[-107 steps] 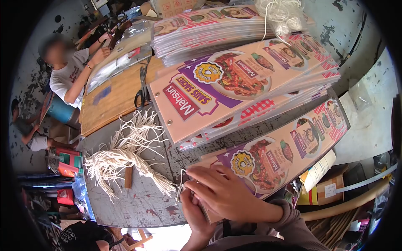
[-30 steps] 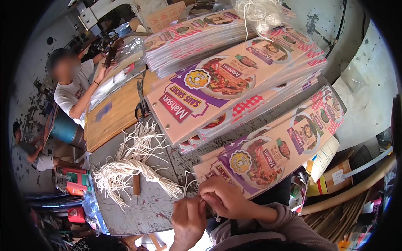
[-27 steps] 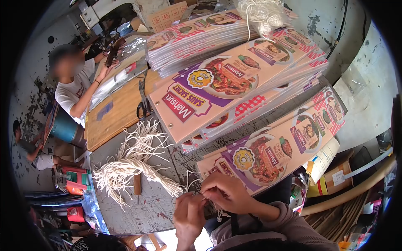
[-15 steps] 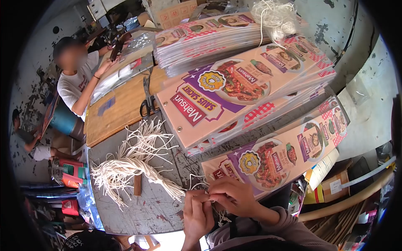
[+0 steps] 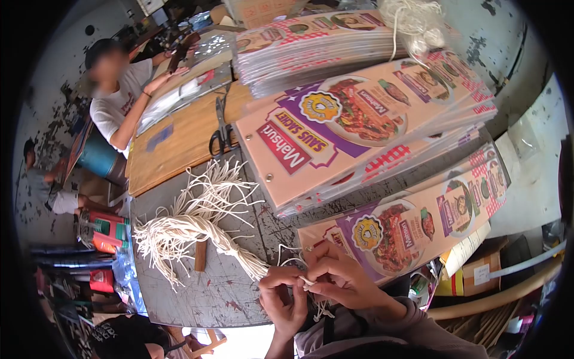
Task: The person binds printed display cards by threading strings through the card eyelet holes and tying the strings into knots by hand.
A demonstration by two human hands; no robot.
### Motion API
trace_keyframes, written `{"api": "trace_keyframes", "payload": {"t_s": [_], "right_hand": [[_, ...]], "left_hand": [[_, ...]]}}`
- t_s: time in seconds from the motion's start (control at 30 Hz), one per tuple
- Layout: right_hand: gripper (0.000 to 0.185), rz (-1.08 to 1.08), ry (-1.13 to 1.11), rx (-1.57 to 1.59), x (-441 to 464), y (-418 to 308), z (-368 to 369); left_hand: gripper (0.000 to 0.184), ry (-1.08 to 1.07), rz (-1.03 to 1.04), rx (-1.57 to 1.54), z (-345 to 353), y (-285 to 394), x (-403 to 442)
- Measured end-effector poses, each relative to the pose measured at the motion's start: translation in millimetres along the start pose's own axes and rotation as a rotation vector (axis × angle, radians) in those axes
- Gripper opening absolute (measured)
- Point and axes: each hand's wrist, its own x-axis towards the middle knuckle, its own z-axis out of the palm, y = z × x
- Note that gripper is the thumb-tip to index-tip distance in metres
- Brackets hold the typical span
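One cord (image 5: pixel 307 282), beside the panel's (image 5: pixel 402 225) near end, was pinched almost closed by my left fingers (image 5: pixel 286 275) and right fingers (image 5: pixel 328 291), the latter lately off the panel's face, leaving both apparently to the cord.

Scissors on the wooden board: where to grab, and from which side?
Scissors: I'd take the dark handle loops, coming from the wearer's side, from above and slightly left. The loops face the wearer, while the blades point away across the wooden board. The printed stack sits close on the right, so that side looks tighter.
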Motion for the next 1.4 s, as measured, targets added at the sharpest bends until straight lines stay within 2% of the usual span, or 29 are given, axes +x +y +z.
{"api": "trace_keyframes", "payload": {"t_s": [0.03,0.1,0.17,0.23,0.27,0.3,0.43,0.5,0.57,0.67,0.73,0.8,0.83,0.9,0.97,1.03,1.17,1.23,1.37,1.4], "right_hand": [[0.014,-0.003,0.031,0.008,-0.2,1.5,-0.3],[0.013,-0.02,0.074,0.035,-1.3,6.0,-0.6],[0.012,-0.03,0.139,0.052,-2.8,5.7,-1.7],[0.01,-0.016,0.17,-0.014,-3.2,3.1,0.1],[0.012,-0.003,0.149,-0.001,-5.4,8.7,0.3],[0.012,-0.001,0.155,-0.007,-4.5,7.1,1.5],[0.013,0.007,0.096,-0.059,1.1,-0.7,5.6],[0.02,0.105,0.105,0.103,2.4,0.8,6.4],[0.019,0.062,0.091,0.049,1.2,2.0,5.8],[0.01,0.098,0.125,-0.077,2.1,-1.3,8.2],[0.01,0.051,0.136,-0.091,1.1,5.2,7.5],[0.011,0.005,0.156,-0.103,-0.1,8.1,7.0],[0.011,0.006,0.149,-0.081,-0.4,8.3,7.0],[0.011,0.008,0.146,-0.063,-0.3,7.1,5.8],[0.013,0.055,0.123,-0.036,-1.1,3.2,6.1],[0.015,0.011,0.121,-0.01,-0.8,4.2,4.7],[0.018,-0.013,0.11,-0.044,-1.3,4.0,7.0],[0.016,-0.024,0.093,-0.103,-0.6,2.5,7.4],[0.016,-0.101,0.042,-0.127,-2.8,14.5,14.1],[0.016,-0.111,0.035,-0.137,-2.9,14.7,15.0]], "left_hand": [[0.024,0.014,0.003,0.004,-1.8,1.2,1.3],[0.016,-0.087,0.063,0.266,-5.4,6.8,5.8],[0.01,-0.042,-0.003,0.252,1.1,12.0,5.8],[0.012,0.039,-0.135,0.046,2.0,11.5,0.3],[0.01,0.047,-0.074,0.059,-1.6,6.5,-2.3],[0.007,0.103,-0.133,-0.038,0.1,8.0,-2.8],[0.008,0.199,-0.115,0.002,1.9,0.8,-3.7],[0.011,0.255,-0.125,0.102,3.2,-0.9,-1.1],[0.011,0.342,-0.138,0.136,3.1,-0.1,-0.2],[0.01,0.382,-0.109,0.237,3.8,-6.0,-0.3],[0.009,0.4,-0.099,0.294,2.7,-6.2,-1.3],[0.008,0.201,-0.296,0.104,-3.2,-3.2,0.0],[0.008,0.194,-0.298,0.105,-5.1,-0.9,1.5],[0.014,0.015,-0.22,0.018,-8.5,3.2,5.3],[0.018,-0.251,-0.117,0.18,-28.8,3.1,8.9],[0.019,-0.319,-0.012,0.396,-31.5,10.6,13.3],[0.021,-0.352,0.058,0.513,-35.8,15.1,23.8],[0.017,-0.441,0.03,0.583,-39.8,23.0,30.7],[0.014,-0.406,-0.072,0.638,-59.5,58.9,40.0],[0.012,-0.374,-0.151,0.653,-60.2,64.9,39.9]]}}
